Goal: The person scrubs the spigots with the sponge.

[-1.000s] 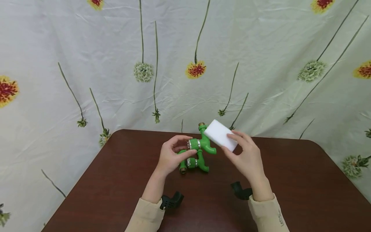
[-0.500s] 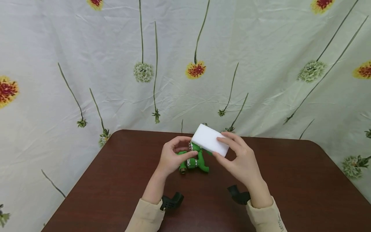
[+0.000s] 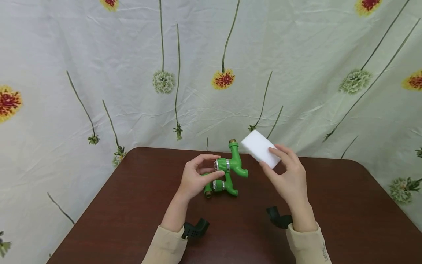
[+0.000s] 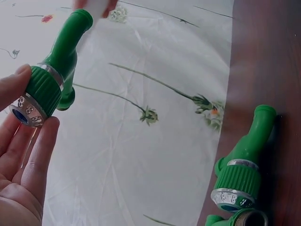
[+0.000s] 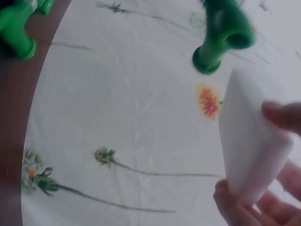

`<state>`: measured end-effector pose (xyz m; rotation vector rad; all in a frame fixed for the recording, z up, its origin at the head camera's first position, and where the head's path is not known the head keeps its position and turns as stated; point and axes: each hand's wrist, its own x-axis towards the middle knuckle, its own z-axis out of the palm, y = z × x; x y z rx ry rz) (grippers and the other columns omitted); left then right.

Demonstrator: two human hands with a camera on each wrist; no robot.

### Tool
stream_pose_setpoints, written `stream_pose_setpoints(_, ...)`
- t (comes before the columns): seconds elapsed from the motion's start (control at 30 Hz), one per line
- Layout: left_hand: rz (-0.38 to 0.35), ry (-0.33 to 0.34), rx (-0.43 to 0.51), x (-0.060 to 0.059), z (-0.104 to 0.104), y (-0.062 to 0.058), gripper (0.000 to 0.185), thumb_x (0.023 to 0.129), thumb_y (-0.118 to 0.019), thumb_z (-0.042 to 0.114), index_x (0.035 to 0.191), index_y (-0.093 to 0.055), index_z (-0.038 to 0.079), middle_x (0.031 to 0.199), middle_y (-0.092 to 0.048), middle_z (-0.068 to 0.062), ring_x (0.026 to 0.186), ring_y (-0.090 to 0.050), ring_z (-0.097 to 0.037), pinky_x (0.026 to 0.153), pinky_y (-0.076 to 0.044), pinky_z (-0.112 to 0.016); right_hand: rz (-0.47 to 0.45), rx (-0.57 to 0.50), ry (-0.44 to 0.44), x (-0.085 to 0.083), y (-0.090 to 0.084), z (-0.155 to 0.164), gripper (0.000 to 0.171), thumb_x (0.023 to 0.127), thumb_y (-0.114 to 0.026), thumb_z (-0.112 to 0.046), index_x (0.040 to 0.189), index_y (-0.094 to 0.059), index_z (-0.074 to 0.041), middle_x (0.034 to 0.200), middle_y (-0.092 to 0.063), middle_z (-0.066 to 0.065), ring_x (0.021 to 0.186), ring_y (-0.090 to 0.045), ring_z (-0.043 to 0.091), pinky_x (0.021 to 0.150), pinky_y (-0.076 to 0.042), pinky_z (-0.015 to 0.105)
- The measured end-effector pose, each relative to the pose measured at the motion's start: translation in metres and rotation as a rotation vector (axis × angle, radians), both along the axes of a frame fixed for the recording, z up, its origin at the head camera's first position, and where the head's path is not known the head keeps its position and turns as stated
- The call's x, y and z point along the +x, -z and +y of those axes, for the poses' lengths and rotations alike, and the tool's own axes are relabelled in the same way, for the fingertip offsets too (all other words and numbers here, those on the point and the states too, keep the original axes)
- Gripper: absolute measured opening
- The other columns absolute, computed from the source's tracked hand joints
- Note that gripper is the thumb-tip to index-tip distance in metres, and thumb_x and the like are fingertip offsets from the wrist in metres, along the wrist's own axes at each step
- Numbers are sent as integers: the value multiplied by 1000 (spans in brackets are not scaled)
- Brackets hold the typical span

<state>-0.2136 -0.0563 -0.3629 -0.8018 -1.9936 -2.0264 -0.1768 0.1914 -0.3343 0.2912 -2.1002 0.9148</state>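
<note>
A green plastic tap is held up above the middle of the brown table, nearer its far edge than its near one, by the left hand, whose thumb and fingers are curled round the ribbed green collar and the silvery ring at the tap's left end. A white sponge block is pinched between the thumb and fingers of the right hand and is kept in the air just to the right of the tap, apart from it; in the left wrist view only its corner is seen beyond the tap's upper end. The step in hand is judged to be the wiping of the held tap with the sponge, with the sponge off the surface at this instant. For the next move the sponge would have to be brought leftward onto the tap's stem or spout while the collar is gripped firmly, so that the tap is not turned by the rubbing. The tap's body is laid roughly left to right, its collar end toward the left hand; its threaded brass-tipped stem is pointed upward and away, and its spout is directed down to the right. A second green tap is lying on the table directly below the held one, near the left hand.
</note>
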Motion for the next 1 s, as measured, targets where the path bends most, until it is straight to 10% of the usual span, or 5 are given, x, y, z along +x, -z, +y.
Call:
stream_pose_setpoints(0.37, 27, -3, 14, -2, 0, 0, 39, 74, -76, -5, 111, -63, -4, 116, -59, -19, 86, -68, -32, 74, -56, -39, 35, 220, -306, 11, -2, -20, 42, 70, -82, -12, 110, -69, -9, 123, -57, 5, 110, -56, 22, 76, -53, 29)
stream_pose_setpoints(0.7, -3, -27, -3, -1, -1, 0, 41, 73, -78, 0, 112, -64, -1, 116, -60, -13, 86, -68, -27, 71, -56, -36, -53, 144, 21, -7, 10, -1, 37, 72, -81, -11, 106, -69, -1, 117, -59, 15, 99, -60, 33, 70, -52, 46)
stream_pose_setpoints(1.0, 21, -33, 48, 1, 0, -7, 41, 73, -75, -10, 113, -62, -8, 110, -61, -21, 83, -68, -34, 71, -56, -35, -170, 41, -71, -3, 4, 5, 34, 73, -80, -12, 105, -70, -5, 117, -61, 8, 100, -58, 25, 72, -48, 32)
